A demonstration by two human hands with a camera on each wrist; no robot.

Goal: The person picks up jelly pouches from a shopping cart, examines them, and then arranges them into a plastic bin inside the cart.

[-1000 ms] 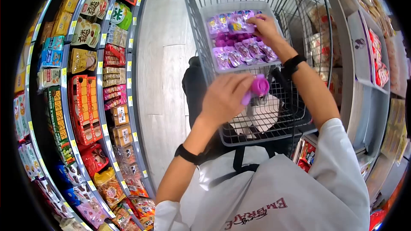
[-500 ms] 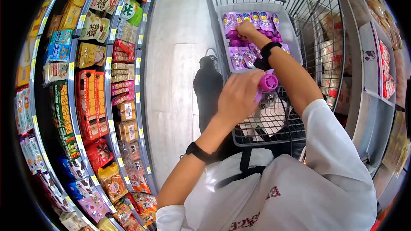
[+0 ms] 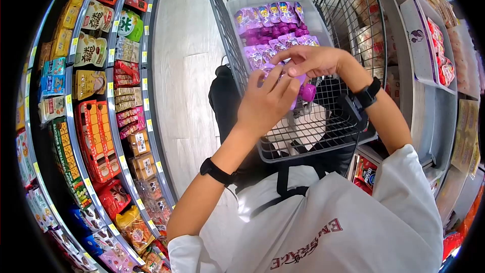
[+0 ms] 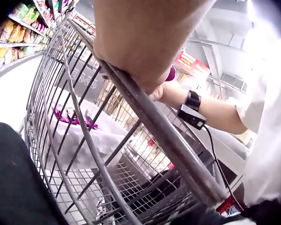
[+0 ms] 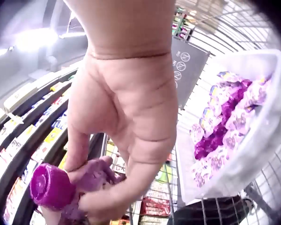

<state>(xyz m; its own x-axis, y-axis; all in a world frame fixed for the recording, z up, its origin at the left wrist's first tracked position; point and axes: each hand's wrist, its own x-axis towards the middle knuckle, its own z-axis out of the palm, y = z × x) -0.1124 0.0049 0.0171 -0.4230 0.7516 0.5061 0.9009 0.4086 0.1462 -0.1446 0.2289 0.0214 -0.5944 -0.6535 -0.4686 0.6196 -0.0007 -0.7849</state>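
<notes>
My left hand (image 3: 268,96) holds a purple spouted pouch (image 5: 96,180) with a round magenta cap (image 3: 307,92), above the near end of the shopping cart. My right hand (image 3: 316,61) has come against it, thumb and fingers pinching at the pouch, as the right wrist view (image 5: 131,122) shows. Most of the pouch is hidden behind the fingers in the head view. Just beyond the hands, a translucent plastic bin (image 3: 323,30) sits in the cart. In it, purple pouches lie in two rows, their magenta caps (image 3: 275,32) meeting along the middle.
The wire cart (image 3: 348,0) surrounds the bin, its near bar (image 4: 164,136) close under my left wrist. Snack shelves (image 3: 108,96) run along the left beside a pale floor (image 3: 184,86). Packaged goods and a display box (image 3: 417,35) stand at the right.
My right hand has left the pouches in the bin and drawn back to my left hand. The left hand has kept hold of a capped pouch throughout. The head view has shifted slightly.
</notes>
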